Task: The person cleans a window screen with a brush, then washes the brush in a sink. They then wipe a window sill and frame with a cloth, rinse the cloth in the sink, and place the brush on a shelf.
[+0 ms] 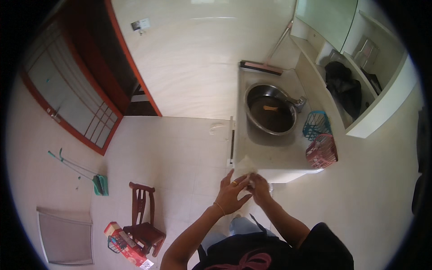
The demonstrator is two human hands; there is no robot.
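Note:
My right hand (260,189) is closed around a thin, pale, translucent piece (246,165), perhaps a plastic bag or a cloth. It sticks out beyond the fingers over the front edge of the counter (270,158). Palm down, my left hand (231,195) has its fingertips against my right fingers and the pale piece; its thumb and little finger stand apart. Whether those fingertips grip is hidden. Beyond both hands, a round metal basin (248,116) holds dark liquid. A small orange-brown object (270,108) shows in it.
A faucet (299,103) reaches over the basin. Teal (317,125) and pink (322,152) baskets stand at the counter's right edge. A squeegee (261,66) leans behind. On the left are a wooden chair (143,229), a red box (126,244) and a green dustpan (100,185).

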